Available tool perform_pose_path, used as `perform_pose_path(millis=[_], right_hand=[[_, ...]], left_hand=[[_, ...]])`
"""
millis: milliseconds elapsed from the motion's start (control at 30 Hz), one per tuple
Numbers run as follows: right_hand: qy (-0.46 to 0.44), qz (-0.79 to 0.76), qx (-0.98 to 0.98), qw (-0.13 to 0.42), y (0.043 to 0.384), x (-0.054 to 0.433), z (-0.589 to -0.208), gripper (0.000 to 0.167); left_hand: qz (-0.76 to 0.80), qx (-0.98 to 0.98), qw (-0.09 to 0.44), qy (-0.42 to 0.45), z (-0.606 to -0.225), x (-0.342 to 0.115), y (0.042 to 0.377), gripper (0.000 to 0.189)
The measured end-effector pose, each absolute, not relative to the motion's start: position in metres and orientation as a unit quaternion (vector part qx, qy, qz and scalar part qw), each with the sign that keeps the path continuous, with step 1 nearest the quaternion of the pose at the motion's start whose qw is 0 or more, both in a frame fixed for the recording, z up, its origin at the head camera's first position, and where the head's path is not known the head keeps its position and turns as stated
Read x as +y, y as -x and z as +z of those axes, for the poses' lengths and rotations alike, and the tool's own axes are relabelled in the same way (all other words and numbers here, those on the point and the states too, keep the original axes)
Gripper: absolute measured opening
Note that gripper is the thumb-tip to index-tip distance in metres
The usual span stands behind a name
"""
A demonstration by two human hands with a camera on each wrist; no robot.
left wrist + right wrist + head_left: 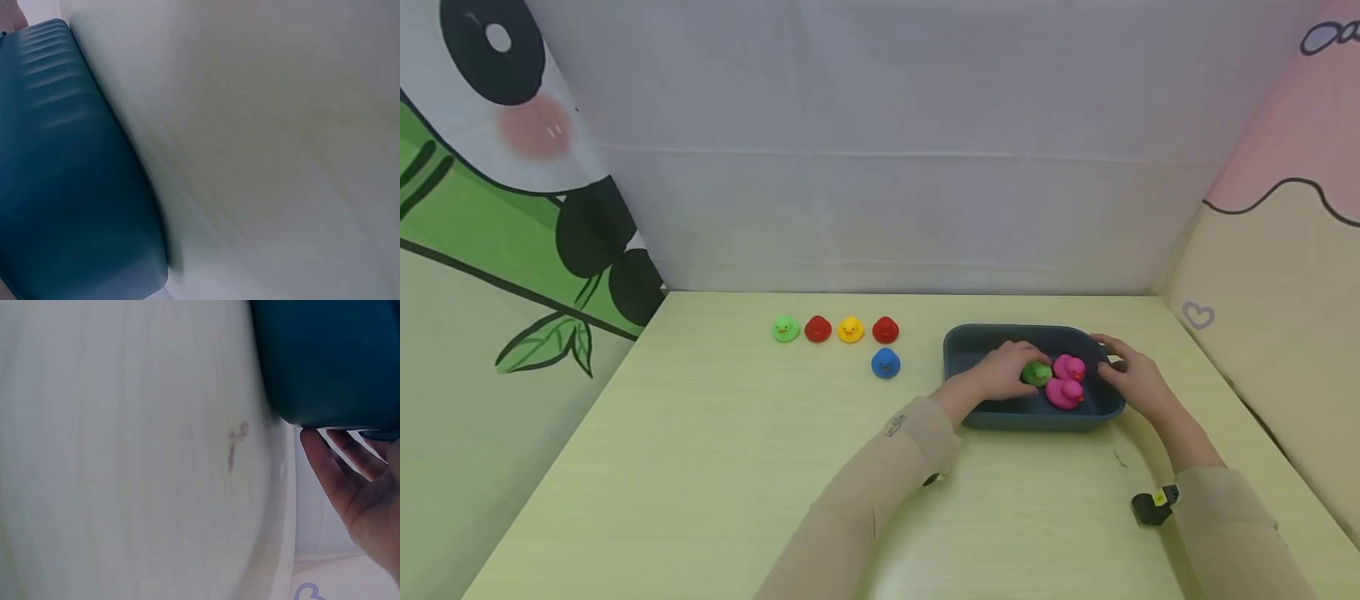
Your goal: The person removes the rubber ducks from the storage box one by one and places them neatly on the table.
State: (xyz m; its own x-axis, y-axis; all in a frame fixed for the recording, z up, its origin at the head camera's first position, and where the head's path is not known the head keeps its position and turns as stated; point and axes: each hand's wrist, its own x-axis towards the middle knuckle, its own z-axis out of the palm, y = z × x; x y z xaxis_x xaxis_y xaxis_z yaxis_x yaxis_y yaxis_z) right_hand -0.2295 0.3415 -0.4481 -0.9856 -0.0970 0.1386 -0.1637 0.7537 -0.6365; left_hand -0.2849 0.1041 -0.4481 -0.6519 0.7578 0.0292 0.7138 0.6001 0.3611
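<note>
A dark blue-green plastic basin stands on the right part of the table. My left hand reaches into it and holds a green toy duck between thumb and fingers. Two pink ducks, one behind the other, sit in the basin just right of the green one. At the basin's right end my right hand grips the rim. In the right wrist view its fingers touch the outside of the end wall. The left wrist view shows the basin's side, with the left hand out of sight.
Left of the basin, a light green duck, a red duck, a yellow duck and another red duck form a row. A blue duck sits in front of the row's right end. A pale wall closes the table's back.
</note>
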Motion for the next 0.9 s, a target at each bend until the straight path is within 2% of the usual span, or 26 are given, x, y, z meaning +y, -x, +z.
perform_pose_path(millis=[333,667,900], right_hand=[[-0.07,0.342,-0.936,0.05,0.23,0.342,-0.4493,0.048],[-0.07,0.346,-0.934,0.05,0.2286,0.3405,-0.448,0.048],[-0.067,0.344,-0.935,0.048,0.2291,0.3411,-0.4489,0.048]], left_hand=[[0.193,0.894,0.061,-0.4,-0.4499,0.1009,0.2834,0.039],[0.168,0.901,0.025,-0.4,-0.4541,0.1023,0.287,0.025],[0.174,0.899,0.02,-0.402,-0.4541,0.1013,0.2866,0.024]])
